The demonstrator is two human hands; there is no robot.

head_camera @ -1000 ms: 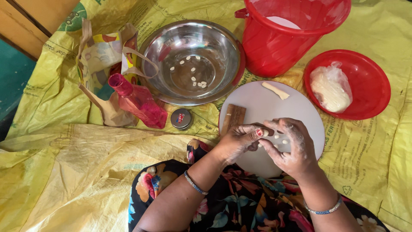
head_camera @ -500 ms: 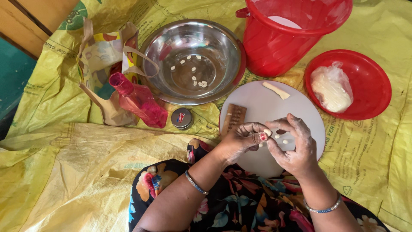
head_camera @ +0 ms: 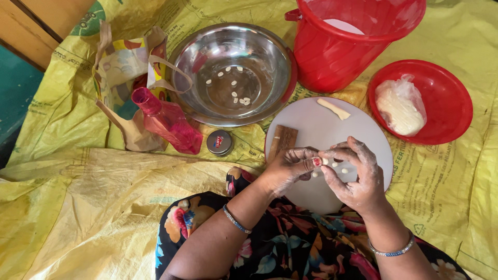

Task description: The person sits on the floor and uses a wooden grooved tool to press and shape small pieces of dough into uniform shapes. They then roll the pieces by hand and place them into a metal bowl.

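Yellow printed sacks (head_camera: pixel 78 207) cover the floor. Upper left of the frame: a patterned paper bag (head_camera: pixel 122 67), a pink bottle (head_camera: pixel 168 124) and a small round tin (head_camera: pixel 219 142) with a red label. Upper centre: a steel bowl (head_camera: pixel 233 72) holding small white dough pieces. Upper right: a red bucket (head_camera: pixel 358 41) and a red dish (head_camera: pixel 441 98) with a bagged dough lump (head_camera: pixel 399 106). Centre: left hand (head_camera: pixel 288 168) and right hand (head_camera: pixel 358 173), fingers pinching a dough bit (head_camera: pixel 326 161) over the white board (head_camera: pixel 321 124). Since the earlier frame, loose bits have appeared on the board.
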